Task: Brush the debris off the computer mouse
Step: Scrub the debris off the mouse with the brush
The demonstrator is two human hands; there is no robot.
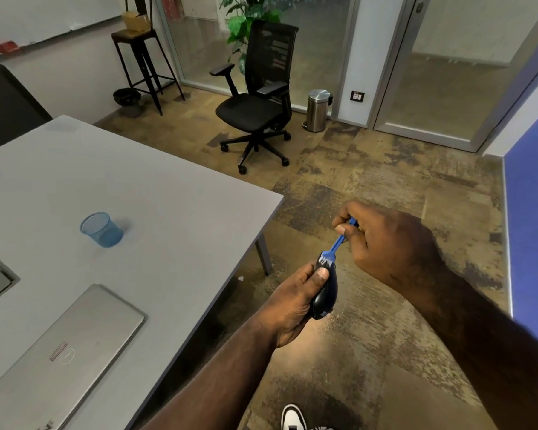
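A black computer mouse (pixel 323 293) is held in the air beyond the table's right edge, over the floor. My left hand (pixel 292 302) grips it from the left, thumb lying on its top. A small blue brush (pixel 336 246) has its white bristles on the front end of the mouse. My right hand (pixel 389 243) pinches the brush's handle from above right, fingers curled round it.
A grey table (pixel 156 218) fills the left, bearing a shut silver laptop (pixel 62 352) and a blue mesh cup (pixel 101 229). A black office chair (pixel 258 97), a steel bin (pixel 318 110) and a black stool (pixel 143 57) stand further back. My shoe (pixel 292 418) shows below.
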